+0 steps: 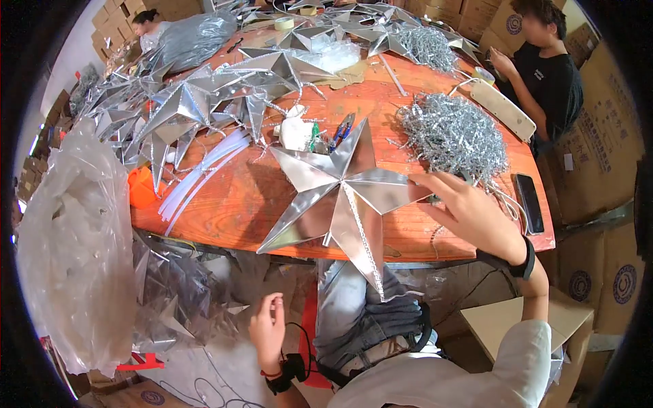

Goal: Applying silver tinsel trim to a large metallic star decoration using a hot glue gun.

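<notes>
A shiny silver five-pointed star [320,204] with raised folds lies at the front of the orange wooden table. Its lowest point, edged with a strip of silver trim [360,231], hangs past the front edge above my lap. My right hand [462,207] is at the star's right point, with fingers on the upper side and thumb on the lower side of that tip. Below the table edge, away from the star, my left hand [267,331] is raised with its fingers loosely bent and a little apart. Nothing shows in it.
Tangled silver tinsel [454,132], a white power strip [503,109] and a phone [529,204] lie at right. Pliers [343,129], pale plastic sticks [204,173] and more stars [183,109] lie beyond. A plastic bag [75,251] stands left. Another person [544,81] works at far right.
</notes>
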A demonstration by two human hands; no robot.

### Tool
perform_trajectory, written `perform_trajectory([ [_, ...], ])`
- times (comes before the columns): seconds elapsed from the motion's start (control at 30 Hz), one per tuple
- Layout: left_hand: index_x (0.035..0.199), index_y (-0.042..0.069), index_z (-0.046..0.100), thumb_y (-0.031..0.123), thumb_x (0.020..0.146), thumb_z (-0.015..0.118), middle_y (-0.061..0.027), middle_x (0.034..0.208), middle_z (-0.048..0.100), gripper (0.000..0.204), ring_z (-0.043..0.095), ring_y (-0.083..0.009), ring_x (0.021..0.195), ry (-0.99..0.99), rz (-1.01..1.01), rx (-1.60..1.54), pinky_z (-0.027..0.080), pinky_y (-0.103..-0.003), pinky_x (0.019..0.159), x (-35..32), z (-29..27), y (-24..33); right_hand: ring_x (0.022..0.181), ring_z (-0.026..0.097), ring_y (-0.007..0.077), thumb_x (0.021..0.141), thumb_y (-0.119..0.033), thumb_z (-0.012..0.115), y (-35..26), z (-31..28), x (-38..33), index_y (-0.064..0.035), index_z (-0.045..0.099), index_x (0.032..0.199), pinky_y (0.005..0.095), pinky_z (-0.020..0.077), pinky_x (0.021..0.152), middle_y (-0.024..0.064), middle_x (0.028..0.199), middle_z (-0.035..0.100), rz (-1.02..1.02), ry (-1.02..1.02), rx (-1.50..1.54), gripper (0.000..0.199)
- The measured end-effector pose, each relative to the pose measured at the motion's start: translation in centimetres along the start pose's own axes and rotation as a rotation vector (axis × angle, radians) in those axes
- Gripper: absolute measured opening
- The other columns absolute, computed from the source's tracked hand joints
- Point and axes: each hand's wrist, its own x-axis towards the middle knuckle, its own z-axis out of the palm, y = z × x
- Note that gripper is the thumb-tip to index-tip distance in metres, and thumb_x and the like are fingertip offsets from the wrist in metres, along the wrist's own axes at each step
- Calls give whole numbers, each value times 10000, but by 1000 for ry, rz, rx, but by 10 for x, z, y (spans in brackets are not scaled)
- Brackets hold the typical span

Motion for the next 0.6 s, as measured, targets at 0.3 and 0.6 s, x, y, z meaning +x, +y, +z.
perform_trajectory([
  [0.3, 992, -1, 579, 93, 904, 441, -102, 864, 585, 189, 567, -179, 700, 377, 74, -145, 452, -272, 620, 10, -29, 25, 820, 593, 267, 821, -195, 567, -31, -24, -49, -23, 478, 1111, 352, 503, 686, 110, 943, 554, -205, -258, 75, 349],
  [0.6, 992, -46, 524, 177, 941, 413, -137, 775, 560, 254, 493, -148, 550, 357, 556, -393, 408, -235, 494, -36, -19, 102, 693, 498, 305, 877, -134, 530, -34, 18, -62, 4, 473, 828, 388, 382, 581, 122, 766, 482, -585, -438, 755, 157],
])
